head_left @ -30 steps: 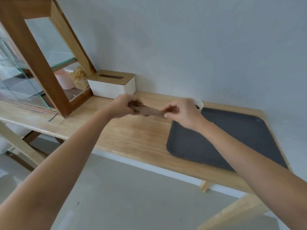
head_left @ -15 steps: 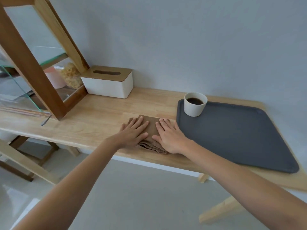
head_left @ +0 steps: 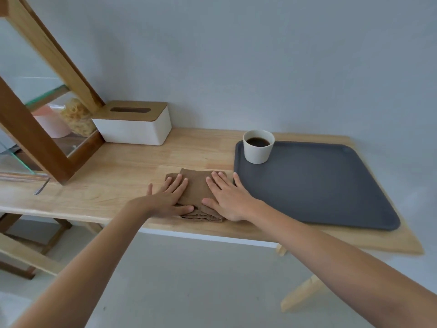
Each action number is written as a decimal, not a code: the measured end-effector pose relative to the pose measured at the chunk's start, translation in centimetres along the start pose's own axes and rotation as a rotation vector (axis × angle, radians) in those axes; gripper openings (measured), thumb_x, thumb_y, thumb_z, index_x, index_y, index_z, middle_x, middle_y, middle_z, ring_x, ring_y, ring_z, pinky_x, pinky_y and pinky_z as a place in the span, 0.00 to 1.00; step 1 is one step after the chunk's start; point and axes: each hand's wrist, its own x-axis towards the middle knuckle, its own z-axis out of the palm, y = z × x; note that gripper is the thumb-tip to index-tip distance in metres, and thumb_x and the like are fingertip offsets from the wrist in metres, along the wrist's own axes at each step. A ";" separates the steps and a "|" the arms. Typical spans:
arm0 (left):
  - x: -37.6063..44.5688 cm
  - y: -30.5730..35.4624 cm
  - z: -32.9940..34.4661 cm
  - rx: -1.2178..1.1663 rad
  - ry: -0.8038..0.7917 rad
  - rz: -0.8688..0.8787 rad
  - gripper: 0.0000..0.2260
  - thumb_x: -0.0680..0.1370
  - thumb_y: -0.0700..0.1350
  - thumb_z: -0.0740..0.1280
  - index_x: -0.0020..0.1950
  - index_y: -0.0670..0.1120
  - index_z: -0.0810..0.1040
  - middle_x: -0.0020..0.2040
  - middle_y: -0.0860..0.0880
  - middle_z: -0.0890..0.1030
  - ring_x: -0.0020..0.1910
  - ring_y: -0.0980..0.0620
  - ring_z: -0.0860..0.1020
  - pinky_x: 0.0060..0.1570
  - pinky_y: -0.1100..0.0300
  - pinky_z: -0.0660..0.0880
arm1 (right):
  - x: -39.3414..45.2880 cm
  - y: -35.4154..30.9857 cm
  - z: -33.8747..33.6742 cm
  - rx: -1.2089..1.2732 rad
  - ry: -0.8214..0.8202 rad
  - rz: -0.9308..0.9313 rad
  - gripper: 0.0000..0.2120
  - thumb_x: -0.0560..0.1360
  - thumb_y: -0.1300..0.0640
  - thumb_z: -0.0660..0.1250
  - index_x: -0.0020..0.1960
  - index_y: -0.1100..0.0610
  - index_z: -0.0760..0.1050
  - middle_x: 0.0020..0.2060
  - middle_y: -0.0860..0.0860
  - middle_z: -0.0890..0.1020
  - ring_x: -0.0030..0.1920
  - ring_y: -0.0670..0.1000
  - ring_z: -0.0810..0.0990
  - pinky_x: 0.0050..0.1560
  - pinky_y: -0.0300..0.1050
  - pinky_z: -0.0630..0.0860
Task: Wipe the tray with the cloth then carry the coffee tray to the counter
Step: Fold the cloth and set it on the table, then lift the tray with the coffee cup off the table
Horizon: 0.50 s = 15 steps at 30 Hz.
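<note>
A folded brown cloth (head_left: pixel 197 188) lies on the wooden table, just left of the dark grey tray (head_left: pixel 319 185). My left hand (head_left: pixel 169 197) rests flat on the cloth's left side, fingers spread. My right hand (head_left: pixel 228 197) lies flat on its right side, with the little finger against the tray's left rim. Neither hand grips the cloth. A white cup of black coffee (head_left: pixel 258 146) stands upright in the tray's far left corner.
A white tissue box with a wooden lid (head_left: pixel 134 123) sits against the wall at the back left. A wood-and-glass display case (head_left: pixel 35 129) fills the left end of the table (head_left: pixel 118 176). Grey floor lies below the front edge.
One second ago both hands held the cloth in the air above the table. They set it down beside the tray and now press flat on it, slightly further apart than half a second ago.
</note>
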 end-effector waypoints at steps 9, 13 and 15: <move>3.9 8.4 -7.3 -0.930 0.328 0.242 0.27 0.80 0.59 0.56 0.78 0.54 0.55 0.78 0.55 0.57 0.77 0.55 0.57 0.74 0.51 0.58 | -2.8 9.0 -2.9 0.763 0.950 0.344 0.16 0.80 0.60 0.57 0.67 0.59 0.69 0.63 0.55 0.74 0.61 0.51 0.73 0.61 0.44 0.69; 8.3 13.3 -7.0 -1.209 0.321 0.183 0.24 0.83 0.55 0.50 0.78 0.48 0.55 0.77 0.52 0.59 0.77 0.51 0.57 0.75 0.49 0.56 | -1.0 13.5 -3.7 1.017 0.597 0.549 0.21 0.82 0.54 0.52 0.74 0.54 0.60 0.73 0.52 0.66 0.72 0.54 0.65 0.67 0.47 0.63; 9.6 14.8 -6.6 -1.350 0.282 0.167 0.21 0.83 0.55 0.48 0.73 0.50 0.64 0.68 0.56 0.68 0.74 0.50 0.63 0.72 0.54 0.58 | -0.5 14.3 -3.8 1.074 0.492 0.501 0.21 0.82 0.54 0.50 0.75 0.51 0.60 0.74 0.50 0.65 0.73 0.53 0.64 0.68 0.48 0.63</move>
